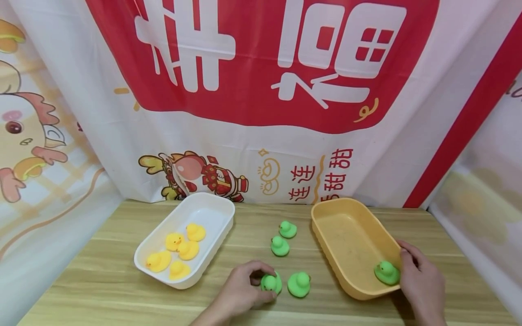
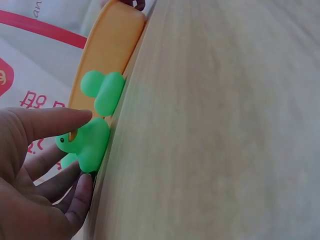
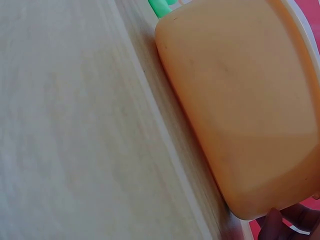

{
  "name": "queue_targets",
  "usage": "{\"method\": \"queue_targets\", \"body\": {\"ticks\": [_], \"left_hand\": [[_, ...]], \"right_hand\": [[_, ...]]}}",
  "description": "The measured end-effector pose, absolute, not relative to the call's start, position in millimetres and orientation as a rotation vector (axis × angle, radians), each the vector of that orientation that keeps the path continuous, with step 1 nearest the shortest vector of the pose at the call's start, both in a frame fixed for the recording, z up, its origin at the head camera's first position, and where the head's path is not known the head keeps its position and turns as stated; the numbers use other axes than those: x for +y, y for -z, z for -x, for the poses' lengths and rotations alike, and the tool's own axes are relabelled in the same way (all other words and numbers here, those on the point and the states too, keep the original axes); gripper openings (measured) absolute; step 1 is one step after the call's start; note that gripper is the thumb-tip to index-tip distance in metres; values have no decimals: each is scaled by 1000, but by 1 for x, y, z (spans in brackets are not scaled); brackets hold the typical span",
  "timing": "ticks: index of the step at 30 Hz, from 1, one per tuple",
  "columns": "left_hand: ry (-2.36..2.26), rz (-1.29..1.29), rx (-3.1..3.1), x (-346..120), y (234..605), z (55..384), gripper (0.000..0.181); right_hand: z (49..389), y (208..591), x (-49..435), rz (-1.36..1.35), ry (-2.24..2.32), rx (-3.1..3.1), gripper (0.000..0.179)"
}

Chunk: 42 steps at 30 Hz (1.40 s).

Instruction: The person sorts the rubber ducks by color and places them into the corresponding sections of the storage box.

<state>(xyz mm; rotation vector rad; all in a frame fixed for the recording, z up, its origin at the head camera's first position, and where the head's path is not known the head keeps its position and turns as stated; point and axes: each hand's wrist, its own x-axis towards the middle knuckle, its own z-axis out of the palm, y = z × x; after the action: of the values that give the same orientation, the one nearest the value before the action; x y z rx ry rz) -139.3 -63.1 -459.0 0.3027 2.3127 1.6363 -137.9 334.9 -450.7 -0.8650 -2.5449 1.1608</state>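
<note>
My left hand [image 1: 240, 288] curls around a green rubber duck [image 1: 274, 284] on the table, thumb on one side and fingers on the other. The left wrist view shows this duck [image 2: 94, 145] between thumb and fingers, its base at the tabletop. A second green duck [image 1: 299, 285] sits just to its right. My right hand [image 1: 425, 283] grips the right rim of an orange plastic basin [image 1: 346, 240], thumb outside it in the right wrist view. One green duck [image 1: 387, 273] lies in the basin's near right corner, beside that hand.
Two more green ducks, one nearer [image 1: 279, 246] and one farther [image 1: 287, 229], sit mid-table. On the left stands a white basin [image 1: 212, 215] holding several yellow ducks [image 1: 188, 250]. A printed cloth [image 1: 253, 140] hangs along the table's back edge.
</note>
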Motion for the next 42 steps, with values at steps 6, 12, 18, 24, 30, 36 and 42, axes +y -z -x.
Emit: {"method": "queue_targets", "body": {"ticks": [6,12,18,24,30,36,42], "left_hand": [[-1618,-280,2328,-65,455,138,36],[-1618,-259,2346,-67,454,138,37],[-1627,-241,2332,-66,454,140,37],[-1618,-238,2341,-66,454,140,36],[-1635,-259,2365,-65,454,139,36],[-1763,-169,2249,-61,444,140,41],[-1827,-156,2222,-56,425,141,41]], "right_hand": [[138,451,334,845,-1163,-2528,55],[137,451,333,841,-1152,-2514,54],[135,452,332,835,-1147,-2501,52],[137,452,333,839,-1164,-2497,53],[138,453,333,849,-1165,-2506,54],[137,452,332,843,-1172,-2493,53],[137,451,332,835,-1179,-2498,53]]}}
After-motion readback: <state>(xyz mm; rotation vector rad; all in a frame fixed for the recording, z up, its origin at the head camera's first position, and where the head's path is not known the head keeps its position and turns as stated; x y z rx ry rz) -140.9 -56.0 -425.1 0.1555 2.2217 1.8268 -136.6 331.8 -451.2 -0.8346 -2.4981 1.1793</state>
